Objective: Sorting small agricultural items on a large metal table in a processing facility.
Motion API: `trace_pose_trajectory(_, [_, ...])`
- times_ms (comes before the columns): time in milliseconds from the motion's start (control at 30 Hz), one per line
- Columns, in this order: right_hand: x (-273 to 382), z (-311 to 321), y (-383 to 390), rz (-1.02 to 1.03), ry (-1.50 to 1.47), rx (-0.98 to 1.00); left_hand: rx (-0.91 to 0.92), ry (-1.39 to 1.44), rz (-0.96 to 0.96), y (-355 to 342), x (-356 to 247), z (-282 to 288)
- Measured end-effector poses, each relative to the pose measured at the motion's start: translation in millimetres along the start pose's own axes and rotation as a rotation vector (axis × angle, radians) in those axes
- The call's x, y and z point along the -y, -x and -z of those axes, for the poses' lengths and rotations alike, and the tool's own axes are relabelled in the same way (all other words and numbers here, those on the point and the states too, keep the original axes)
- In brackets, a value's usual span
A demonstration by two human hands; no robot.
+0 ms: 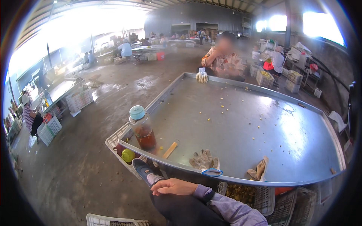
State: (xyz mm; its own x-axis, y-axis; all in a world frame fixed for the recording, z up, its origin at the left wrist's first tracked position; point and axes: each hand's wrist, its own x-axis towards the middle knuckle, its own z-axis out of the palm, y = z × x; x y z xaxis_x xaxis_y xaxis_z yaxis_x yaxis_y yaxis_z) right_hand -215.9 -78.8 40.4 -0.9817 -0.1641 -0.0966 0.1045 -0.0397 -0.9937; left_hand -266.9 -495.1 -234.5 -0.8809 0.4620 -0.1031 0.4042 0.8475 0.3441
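My right hand point(174, 186) rests on my dark-trousered leg point(181, 209), fingers loosely stretched and holding nothing. My left hand does not show. Beyond the right hand is a large metal-topped table point(233, 124) with a raised rim. Near its front edge lie a soiled work glove point(204, 160) with a blue cuff and another crumpled glove point(259, 169). A wooden-handled tool point(171, 150) lies left of them. At the left corner stands a clear bottle point(145, 136) of reddish-brown liquid under a pale blue lid. Small yellow bits dot the tabletop.
A person point(226, 60) sits across the table, near a white glove point(202, 76) at the far corner. Under the left edge, a crate point(113, 141) holds a yellow-green round object point(128, 155). Crates point(266, 199) stand beneath the front edge; another crate point(109, 220) is at lower left.
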Motion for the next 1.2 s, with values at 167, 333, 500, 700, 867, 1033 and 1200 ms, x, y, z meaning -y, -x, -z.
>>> trace_pose_trajectory(167, [-4,2,-1,0.037,-0.011,-0.003,-0.049,0.039,-0.047,1,8,-6])
trace_pose_trajectory(333, [-3,2,0,0.036,0.035,-0.013,-0.059,0.057,-0.02,2,-8,9])
trace_pose_trajectory(500, [-3,1,-1,0.037,0.04,-0.012,0.06,0.042,0.066,5,-13,18])
trace_pose_trajectory(700, [-1,0,-1,0.053,0.038,-0.014,-0.004,0.048,0.023,2,-4,1])
trace_pose_trajectory(867, [2,-1,1,0.057,0.034,-0.011,-0.037,-0.002,-0.067,1,31,-34])
trace_pose_trajectory(1033, [0,0,0,0.043,0.014,-0.018,-0.063,0.074,0.034,3,-8,1])
trace_pose_trajectory(1200, [-1,1,0,0.032,0.014,-0.004,0.005,0.055,0.004,5,-12,12])
